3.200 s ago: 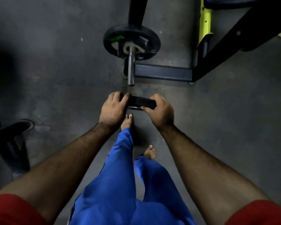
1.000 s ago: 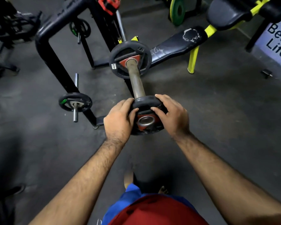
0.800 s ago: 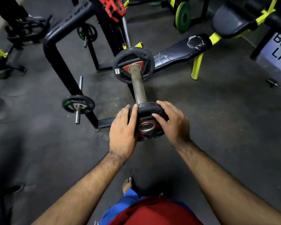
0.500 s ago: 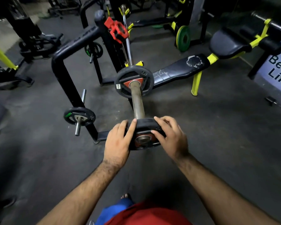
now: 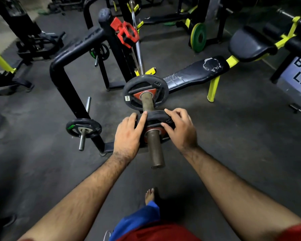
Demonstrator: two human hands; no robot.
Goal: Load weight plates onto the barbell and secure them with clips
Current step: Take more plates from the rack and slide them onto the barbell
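Bare sleeve (image 5: pixel 156 150) toward its near end offers free passage; the held plate (image 5: pixel 157 119), with a seated plate (image 5: pixel 146 94) just beyond, blocks the inner sleeve; rack post (image 5: pixel 71 94) stands left.

Dim, murky gym light, deep shadows toward the corners, wide-angle bending at the edges, focus mostly sharp.

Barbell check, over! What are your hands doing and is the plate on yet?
Left hand and right hand gripping small plate. Plate on barbell sleeve, short of first plate. No clip on. Path clear.
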